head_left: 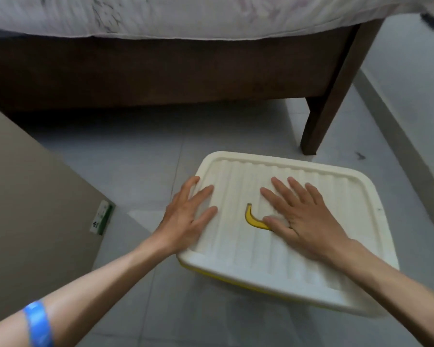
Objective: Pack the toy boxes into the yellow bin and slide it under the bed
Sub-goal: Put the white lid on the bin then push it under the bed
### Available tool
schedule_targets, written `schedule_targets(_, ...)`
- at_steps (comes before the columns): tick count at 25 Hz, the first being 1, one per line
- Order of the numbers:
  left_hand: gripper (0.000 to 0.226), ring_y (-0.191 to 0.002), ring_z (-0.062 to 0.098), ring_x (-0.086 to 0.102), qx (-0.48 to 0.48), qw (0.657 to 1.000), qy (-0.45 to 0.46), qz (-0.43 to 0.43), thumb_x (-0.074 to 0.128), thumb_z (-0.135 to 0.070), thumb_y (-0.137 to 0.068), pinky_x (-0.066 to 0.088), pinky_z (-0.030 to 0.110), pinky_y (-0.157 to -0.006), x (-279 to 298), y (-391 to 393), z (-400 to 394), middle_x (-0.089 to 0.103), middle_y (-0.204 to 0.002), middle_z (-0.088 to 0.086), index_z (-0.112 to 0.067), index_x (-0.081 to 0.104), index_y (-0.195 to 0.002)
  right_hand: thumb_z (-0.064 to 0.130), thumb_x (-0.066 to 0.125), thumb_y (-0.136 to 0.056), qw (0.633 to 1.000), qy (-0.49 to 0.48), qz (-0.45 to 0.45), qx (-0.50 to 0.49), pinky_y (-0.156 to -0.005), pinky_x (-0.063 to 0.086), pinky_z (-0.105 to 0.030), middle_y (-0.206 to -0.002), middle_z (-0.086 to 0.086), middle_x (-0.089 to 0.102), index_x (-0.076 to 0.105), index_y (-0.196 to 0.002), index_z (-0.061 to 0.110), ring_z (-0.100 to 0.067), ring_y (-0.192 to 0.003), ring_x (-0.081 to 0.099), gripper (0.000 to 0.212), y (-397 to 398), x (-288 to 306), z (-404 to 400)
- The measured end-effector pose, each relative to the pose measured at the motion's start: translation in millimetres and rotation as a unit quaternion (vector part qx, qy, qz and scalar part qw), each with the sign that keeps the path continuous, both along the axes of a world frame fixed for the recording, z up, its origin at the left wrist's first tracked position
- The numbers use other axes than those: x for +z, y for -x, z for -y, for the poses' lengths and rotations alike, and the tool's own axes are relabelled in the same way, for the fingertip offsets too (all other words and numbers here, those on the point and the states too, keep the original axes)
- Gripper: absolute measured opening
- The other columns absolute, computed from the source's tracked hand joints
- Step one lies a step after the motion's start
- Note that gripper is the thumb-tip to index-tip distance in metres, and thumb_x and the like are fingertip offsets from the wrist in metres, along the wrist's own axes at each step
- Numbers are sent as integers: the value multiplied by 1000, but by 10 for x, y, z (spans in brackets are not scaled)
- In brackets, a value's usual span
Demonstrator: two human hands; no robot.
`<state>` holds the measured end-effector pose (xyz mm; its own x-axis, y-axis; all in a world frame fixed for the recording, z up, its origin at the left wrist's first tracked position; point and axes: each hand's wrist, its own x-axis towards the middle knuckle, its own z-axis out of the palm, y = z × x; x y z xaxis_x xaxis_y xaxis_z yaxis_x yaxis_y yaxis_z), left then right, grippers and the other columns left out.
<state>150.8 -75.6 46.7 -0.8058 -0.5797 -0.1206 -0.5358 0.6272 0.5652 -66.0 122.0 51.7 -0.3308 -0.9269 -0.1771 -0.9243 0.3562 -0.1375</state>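
One yellow bin [238,284] with one cream lid [281,249] sits on the floor tiles [140,161] before the bed [161,71]. Two hands: left hand [186,219] and right hand [301,216] lie flat on the lid, fingers spread, grasping nothing.

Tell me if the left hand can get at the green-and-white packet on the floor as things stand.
Probably yes. The left hand rests flat on the bin lid, holding nothing, and only bare floor lies between it and the packet beside the beige panel.

Head view looks steeply down, close over the floor [145,159].
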Motion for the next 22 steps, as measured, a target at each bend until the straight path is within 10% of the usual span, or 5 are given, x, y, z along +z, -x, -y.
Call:
schedule_targets(9, 45, -146, 11, 20, 76, 981, -123, -126, 45, -28, -104, 19, 30, -118, -47, -133, -87, 18, -157, -10, -31, 34, -148, 79, -6, -85, 1000, -7, 16, 1, -118, -17, -40, -162, 20, -20, -13, -148, 58, -10, -148, -26, 67, -56, -64, -52)
schedule_targets(12, 66, -138, 22, 41, 316, 895, -298, -98, 55, -52, -95, 33, 35, -112, -2, -99, -171, 33, -154, -5, -30, 28, -151, 82, -6, -80, 1000, -11, 24, -2, -118, -16, -45, -164, 16, -17, -13, -148, 56, -16, -150, -21, 73, -71, -17, 21)
schedule_targets(14, 58, -106, 23, 66, 386, 839, -369, -106, 64, -55, -87, 53, 41, -94, 2, -99, -192, 65, -127, 2, -16, 57, -131, 85, -6, -77, 1000, -12, 23, -6, -118, -16, -48, -164, 15, -18, -18, -144, 60, -19, -150, -21, 73, -126, -20, 21)
schedule_targets(17, 27, -79, 21, 71, 366, 893, -216, -145, 73, -44, -83, 59, 40, -74, 107, -85, -180, 75, -86, 1, -18, 73, -91, 86, -9, -75, 1000, -3, 23, -14, -118, -15, -48, -164, 14, -18, -25, -136, 66, -19, -150, -22, 66, -158, -15, 15)
schedule_targets(22, 37, -76, 31, 66, 260, 965, 45, 7, 59, -44, -91, 53, 39, -69, 252, -71, -182, 69, -71, 9, -12, 72, -76, 86, -7, -77, 1000, -2, 18, -6, -118, -14, -49, -164, 13, -17, -21, -141, 63, -21, -150, -20, 69, -191, -33, 7)
